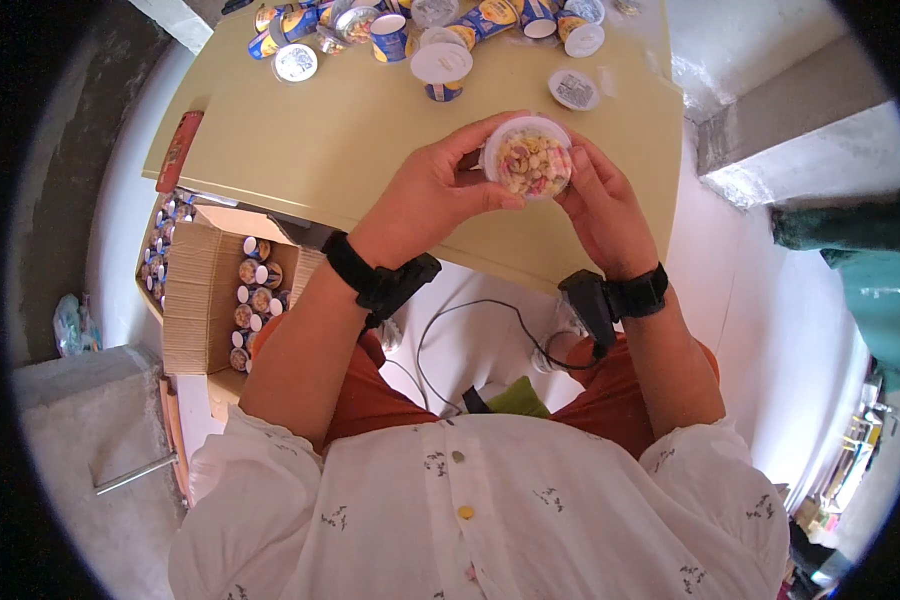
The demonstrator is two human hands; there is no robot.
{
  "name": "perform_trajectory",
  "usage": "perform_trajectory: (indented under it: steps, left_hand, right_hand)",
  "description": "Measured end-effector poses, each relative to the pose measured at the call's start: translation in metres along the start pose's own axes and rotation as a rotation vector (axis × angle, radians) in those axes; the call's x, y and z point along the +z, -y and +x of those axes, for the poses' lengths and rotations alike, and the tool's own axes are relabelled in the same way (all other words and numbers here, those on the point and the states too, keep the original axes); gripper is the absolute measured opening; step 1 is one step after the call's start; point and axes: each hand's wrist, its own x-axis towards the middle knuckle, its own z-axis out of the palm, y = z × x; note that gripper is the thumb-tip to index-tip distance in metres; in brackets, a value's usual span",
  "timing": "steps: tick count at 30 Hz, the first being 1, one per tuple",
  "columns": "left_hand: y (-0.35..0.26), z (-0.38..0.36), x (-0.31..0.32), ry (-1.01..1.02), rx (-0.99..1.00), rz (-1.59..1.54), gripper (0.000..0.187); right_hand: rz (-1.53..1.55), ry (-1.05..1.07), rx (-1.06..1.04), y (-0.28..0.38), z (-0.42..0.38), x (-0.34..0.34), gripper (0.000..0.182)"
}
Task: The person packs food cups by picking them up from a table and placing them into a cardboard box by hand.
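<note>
Between my two hands is a small clear cup of cereal (532,160), its see-through round face turned up at me with flakes and pink-and-white bits inside. My left hand (435,180) grips its left side, the thumb along the lower edge. My right hand (610,200) holds the right side, fingers closed against the rim. Just past the hands, a blue cup with a white lid (441,65) stands on the table (300,140). A flat white lid with printing (573,90) lies to its right.
Several blue-and-yellow cups (390,38) are heaped at the table's far edge. A red box-like strip (179,150) lies at the left edge. Below left, an open cardboard box (192,300) holds many cups. A black cable (470,303) loops beneath the table near my legs.
</note>
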Motion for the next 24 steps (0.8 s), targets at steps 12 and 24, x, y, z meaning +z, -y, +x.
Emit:
perform_trajectory:
  steps: [12, 24]
  left_hand:
    - [-0.004, -0.009, -0.001, 0.088, 0.101, 0.47, 0.08]
    - [-0.003, -0.004, -0.012, 0.011, -0.028, 0.194, 0.07]
  right_hand:
    - [0.006, 0.027, 0.164, -0.001, -0.001, -0.006, 0.054]
    - [0.108, 0.043, 0.101, 0.01, -0.003, 0.003, 0.054]
